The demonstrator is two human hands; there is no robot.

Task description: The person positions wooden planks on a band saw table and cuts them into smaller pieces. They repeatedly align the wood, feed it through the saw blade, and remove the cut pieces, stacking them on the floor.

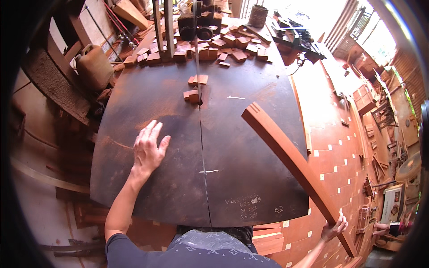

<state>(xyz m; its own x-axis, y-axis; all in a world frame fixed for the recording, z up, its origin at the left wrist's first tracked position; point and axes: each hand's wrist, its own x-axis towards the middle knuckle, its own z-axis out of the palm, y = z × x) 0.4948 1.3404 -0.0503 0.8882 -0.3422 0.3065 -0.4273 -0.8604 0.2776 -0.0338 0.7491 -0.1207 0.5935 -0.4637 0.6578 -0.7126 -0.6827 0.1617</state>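
A long reddish-brown wooden beam [295,165] slants across the right side of the dark saw table [147,192]. Its far end, with a notch or tenon cut in it, lies over the table, while the near end sticks out past the table's right front corner. My right hand [334,227] grips the beam near that end. Left of the table slot, my left hand [148,145] is flat on or just above the surface, fingers stretched and holding nothing. Beyond it, the upright band saw blade [197,58] meets the table beside a few small wood blocks [192,95].
Many wooden offcuts [239,42] are heaped along the table's far edge, below the saw's guide [199,27]. A plastic jerrycan [94,66] stands at the far left. The tiled floor [330,156] runs along the right. Another person's hand [381,229] shows at lower right.
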